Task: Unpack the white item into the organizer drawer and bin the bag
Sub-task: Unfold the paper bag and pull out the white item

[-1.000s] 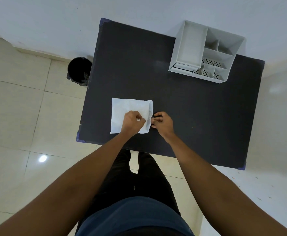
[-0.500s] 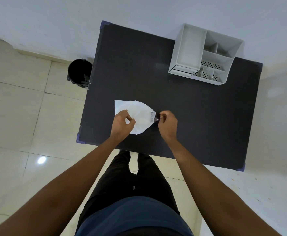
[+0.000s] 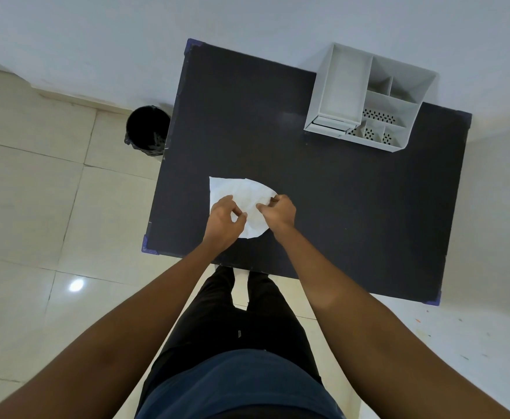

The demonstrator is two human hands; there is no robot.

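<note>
A white bag (image 3: 241, 196) lies bowed and crumpled at the near left of the black table (image 3: 353, 213). My left hand (image 3: 224, 220) pinches its near edge. My right hand (image 3: 278, 211) grips the bag's right end, fingers curled on the plastic. The bag's contents are hidden. The white desk organizer (image 3: 365, 96) stands at the table's far right; its small drawer (image 3: 329, 127) is at the front left, barely pulled out. A black bin (image 3: 148, 130) sits on the floor off the table's left edge.
The wall runs just behind the table and organizer. Pale floor tiles lie to the left and right. My legs stand against the table's near edge.
The flat bag has been lifted and bowed into a rounded shape. My right hand moved left onto the bag's right end, closer to my left hand.
</note>
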